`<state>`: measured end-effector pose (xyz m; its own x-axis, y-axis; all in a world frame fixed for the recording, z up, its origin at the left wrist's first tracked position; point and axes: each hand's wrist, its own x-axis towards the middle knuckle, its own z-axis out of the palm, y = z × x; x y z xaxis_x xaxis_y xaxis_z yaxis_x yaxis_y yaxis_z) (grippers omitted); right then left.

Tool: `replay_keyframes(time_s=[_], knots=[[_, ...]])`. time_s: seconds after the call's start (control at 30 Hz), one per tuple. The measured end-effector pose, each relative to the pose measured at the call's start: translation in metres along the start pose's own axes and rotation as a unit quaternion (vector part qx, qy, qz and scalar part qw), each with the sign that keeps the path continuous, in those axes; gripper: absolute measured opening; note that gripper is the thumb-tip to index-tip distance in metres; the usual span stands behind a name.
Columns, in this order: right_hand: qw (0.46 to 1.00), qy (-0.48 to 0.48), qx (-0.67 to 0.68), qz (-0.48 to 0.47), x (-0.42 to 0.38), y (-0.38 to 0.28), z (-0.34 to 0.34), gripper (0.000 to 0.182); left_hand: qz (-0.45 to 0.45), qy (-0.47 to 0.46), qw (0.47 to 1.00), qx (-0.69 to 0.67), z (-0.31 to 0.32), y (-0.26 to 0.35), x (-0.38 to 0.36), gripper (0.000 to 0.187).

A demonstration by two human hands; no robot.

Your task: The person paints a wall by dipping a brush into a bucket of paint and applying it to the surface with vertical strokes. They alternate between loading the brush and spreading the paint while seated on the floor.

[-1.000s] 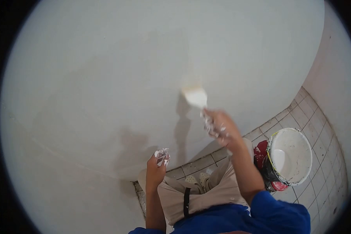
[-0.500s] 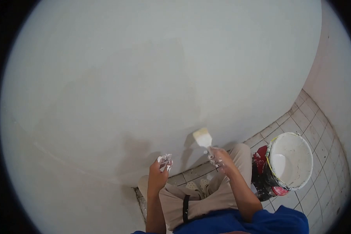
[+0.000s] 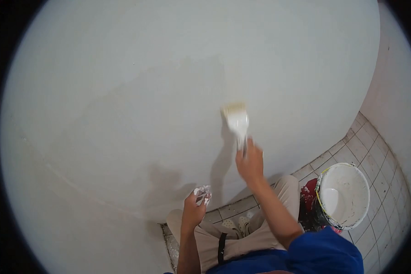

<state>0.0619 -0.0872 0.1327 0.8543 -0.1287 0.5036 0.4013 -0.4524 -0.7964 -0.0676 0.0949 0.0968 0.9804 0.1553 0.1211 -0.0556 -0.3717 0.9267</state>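
Observation:
My right hand (image 3: 251,165) is wrapped round the handle of a wide paintbrush (image 3: 238,122). The brush points up, its pale yellowish bristles at the white wall (image 3: 169,114); white paint coats its lower part. Lower down and to the left, my left hand (image 3: 195,208) is closed in front of the wall, above my left knee. White paint smears its fingers, and whatever they hold is too small and smeared to name. A darker, greyish patch of wall lies left of the brush.
At my right stands a white paint bucket (image 3: 343,196) with a yellow handle and white paint inside. A red, paint-splashed container (image 3: 308,191) is beside it. Tiled floor (image 3: 374,155) runs along the wall's foot, and a pinkish side wall (image 3: 395,86) rises at the right.
My right hand has moved up with the paintbrush, from near my knee to higher on the wall. My left hand stays closed in nearly the same place.

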Motion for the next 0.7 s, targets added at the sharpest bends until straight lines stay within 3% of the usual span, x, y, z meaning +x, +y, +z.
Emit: replay_keyframes(time_s=[0.03,0.1,0.2,0.27,0.33,0.4,0.5,0.63,0.7], knots=[[0.997,-0.049,0.009,0.061,-0.029,0.017,0.001,0.03,0.008,0.004,1.0,0.0,-0.001,-0.004,0.001,0.026],[0.991,-0.102,-0.015,0.082,-0.071,0.04,-0.003,0.027,0.015,0.01,1.0,-0.002,-0.009,-0.012,-0.001,0.026],[0.998,0.017,0.053,0.014,-0.066,0.034,-0.017,0.022,0.029,0.026,0.999,0.011,-0.016,-0.012,0.0,0.026],[0.986,0.096,0.1,-0.096,-0.015,-0.008,-0.036,0.019,0.02,0.019,1.0,0.012,-0.014,-0.018,0.002,0.026],[0.978,0.113,0.095,-0.15,0.035,-0.058,-0.055,0.016,0.009,0.01,1.0,0.008,-0.016,-0.015,0.001,0.026],[0.987,0.084,0.081,-0.112,0.067,-0.096,-0.063,0.017,0.002,0.007,1.0,-0.009,-0.01,-0.007,0.001,0.025],[0.982,0.107,-0.026,-0.154,0.064,-0.061,-0.022,0.018,0.014,0.013,0.999,-0.026,-0.005,-0.007,0.001,0.025],[0.998,-0.07,0.011,0.002,-0.037,0.015,0.001,0.024,0.006,0.021,1.0,-0.018,-0.012,-0.001,0.0,0.027],[0.996,-0.088,0.009,0.031,-0.079,0.032,-0.005,0.02,0.006,0.027,1.0,-0.009,-0.018,-0.003,-0.001,0.029]])
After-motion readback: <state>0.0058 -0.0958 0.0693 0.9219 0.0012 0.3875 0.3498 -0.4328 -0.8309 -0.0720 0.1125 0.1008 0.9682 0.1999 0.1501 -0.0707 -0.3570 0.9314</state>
